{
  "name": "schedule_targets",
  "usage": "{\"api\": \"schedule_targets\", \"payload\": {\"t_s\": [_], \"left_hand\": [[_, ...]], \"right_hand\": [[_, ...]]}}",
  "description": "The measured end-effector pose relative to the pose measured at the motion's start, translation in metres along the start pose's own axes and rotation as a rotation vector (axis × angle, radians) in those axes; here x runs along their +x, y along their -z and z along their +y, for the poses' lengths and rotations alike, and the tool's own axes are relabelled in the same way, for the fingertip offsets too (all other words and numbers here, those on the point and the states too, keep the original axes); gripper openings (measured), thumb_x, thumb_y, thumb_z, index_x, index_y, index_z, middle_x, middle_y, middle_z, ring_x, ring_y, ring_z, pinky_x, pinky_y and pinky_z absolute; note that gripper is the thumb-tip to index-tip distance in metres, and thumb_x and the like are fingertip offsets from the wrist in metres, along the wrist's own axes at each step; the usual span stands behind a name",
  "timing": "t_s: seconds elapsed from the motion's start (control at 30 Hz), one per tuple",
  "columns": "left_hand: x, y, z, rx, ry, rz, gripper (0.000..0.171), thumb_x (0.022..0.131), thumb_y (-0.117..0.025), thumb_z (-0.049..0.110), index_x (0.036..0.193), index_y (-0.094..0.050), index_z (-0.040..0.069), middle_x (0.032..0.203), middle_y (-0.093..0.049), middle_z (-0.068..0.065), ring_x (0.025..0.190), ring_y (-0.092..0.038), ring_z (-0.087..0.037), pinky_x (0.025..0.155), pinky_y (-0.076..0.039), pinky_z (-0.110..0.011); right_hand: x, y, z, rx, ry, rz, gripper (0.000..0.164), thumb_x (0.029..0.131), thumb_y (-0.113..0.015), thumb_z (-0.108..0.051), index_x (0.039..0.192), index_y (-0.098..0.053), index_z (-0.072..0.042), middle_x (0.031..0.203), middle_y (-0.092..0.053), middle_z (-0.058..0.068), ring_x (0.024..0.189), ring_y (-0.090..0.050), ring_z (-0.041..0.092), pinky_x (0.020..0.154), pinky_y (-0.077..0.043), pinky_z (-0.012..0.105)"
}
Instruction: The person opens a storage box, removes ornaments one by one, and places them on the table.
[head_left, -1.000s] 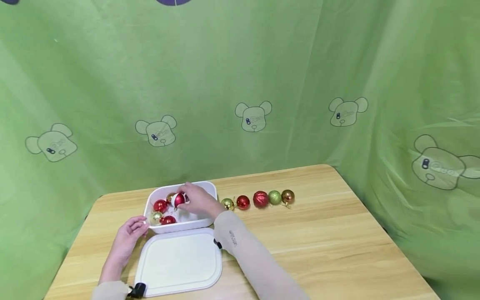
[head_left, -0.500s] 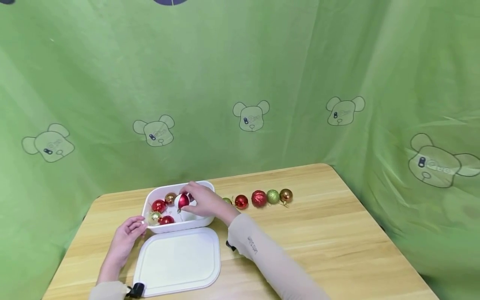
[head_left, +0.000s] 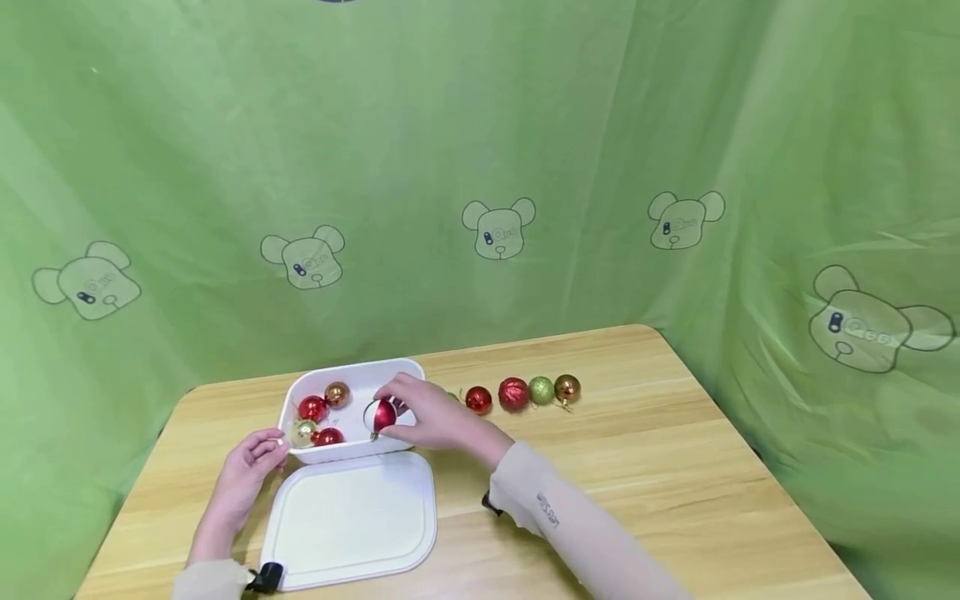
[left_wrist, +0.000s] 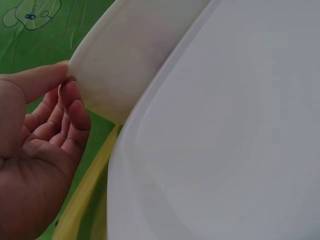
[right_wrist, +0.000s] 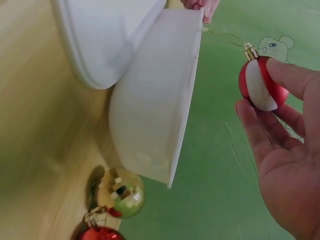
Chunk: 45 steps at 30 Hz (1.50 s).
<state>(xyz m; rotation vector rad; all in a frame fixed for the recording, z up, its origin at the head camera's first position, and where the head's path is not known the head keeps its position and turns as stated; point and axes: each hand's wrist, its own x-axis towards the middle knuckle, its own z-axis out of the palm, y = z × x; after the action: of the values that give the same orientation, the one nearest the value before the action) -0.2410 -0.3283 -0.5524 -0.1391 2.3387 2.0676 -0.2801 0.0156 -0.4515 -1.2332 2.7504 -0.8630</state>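
My right hand holds a red and white Christmas bauble between thumb and fingers, over the right part of a white plastic box. In the right wrist view the bauble is raised clear of the box's rim, its gold cap and thread showing. Thumb and index finger of my left hand pinch the box's near left corner. Inside the box, at its left, lie two red baubles, a brown-gold one and a pale gold one.
The white lid lies flat on the wooden table, just in front of the box. Right of the box runs a row of baubles: a gold one partly hidden by my hand in the head view, two red, a glittery green and a brown-gold.
My right hand has carried the red and white bauble rightward, away from the other baubles in the box, uncovering the brown-gold one. My left hand stays at the box's corner.
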Motion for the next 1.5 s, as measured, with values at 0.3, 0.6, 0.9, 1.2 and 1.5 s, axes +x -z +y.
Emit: {"api": "schedule_targets", "payload": {"t_s": [0.3,0.6,0.9,1.2,1.5], "left_hand": [[0.002,0.000,0.002,-0.001,0.016,0.008,0.051,0.102,-0.066,0.013,0.142,-0.042,-0.009,0.092,-0.068,0.012,0.086,-0.065,-0.007,0.080,-0.059,-0.020],[0.000,0.000,0.002,-0.004,0.007,0.011,0.050,0.102,-0.066,0.013,0.140,-0.043,-0.009,0.092,-0.068,0.012,0.086,-0.065,-0.006,0.080,-0.059,-0.019],[-0.002,-0.001,0.002,-0.024,-0.017,0.008,0.048,0.102,-0.066,0.011,0.138,-0.044,-0.010,0.091,-0.069,0.012,0.085,-0.066,-0.007,0.079,-0.059,-0.019],[-0.001,-0.001,0.004,0.019,0.000,0.019,0.044,0.102,-0.066,0.014,0.136,-0.046,-0.007,0.089,-0.068,0.013,0.084,-0.065,-0.007,0.078,-0.059,-0.020],[0.000,-0.001,0.004,0.012,0.003,0.009,0.047,0.102,-0.066,0.014,0.137,-0.044,-0.009,0.090,-0.068,0.013,0.083,-0.064,-0.006,0.077,-0.059,-0.020]], "right_hand": [[-0.030,0.008,0.018,-0.004,-0.050,0.008,0.049,0.096,-0.075,-0.034,0.138,-0.060,-0.014,0.127,-0.063,0.000,0.111,-0.064,0.013,0.097,-0.056,0.029],[-0.059,0.012,0.043,0.018,-0.100,0.026,0.049,0.094,-0.077,-0.035,0.137,-0.061,-0.016,0.124,-0.063,-0.002,0.111,-0.064,0.013,0.103,-0.056,0.035],[-0.075,0.015,0.059,0.057,-0.173,0.031,0.051,0.093,-0.078,-0.035,0.138,-0.061,-0.019,0.124,-0.064,-0.004,0.110,-0.065,0.012,0.102,-0.057,0.036],[-0.078,0.008,0.069,0.065,-0.188,0.012,0.051,0.092,-0.079,-0.032,0.138,-0.061,-0.016,0.123,-0.064,-0.003,0.110,-0.066,0.012,0.101,-0.057,0.033],[-0.077,0.001,0.075,0.046,-0.180,-0.002,0.048,0.093,-0.079,-0.032,0.135,-0.063,-0.017,0.121,-0.063,-0.002,0.107,-0.065,0.013,0.098,-0.058,0.034]]}}
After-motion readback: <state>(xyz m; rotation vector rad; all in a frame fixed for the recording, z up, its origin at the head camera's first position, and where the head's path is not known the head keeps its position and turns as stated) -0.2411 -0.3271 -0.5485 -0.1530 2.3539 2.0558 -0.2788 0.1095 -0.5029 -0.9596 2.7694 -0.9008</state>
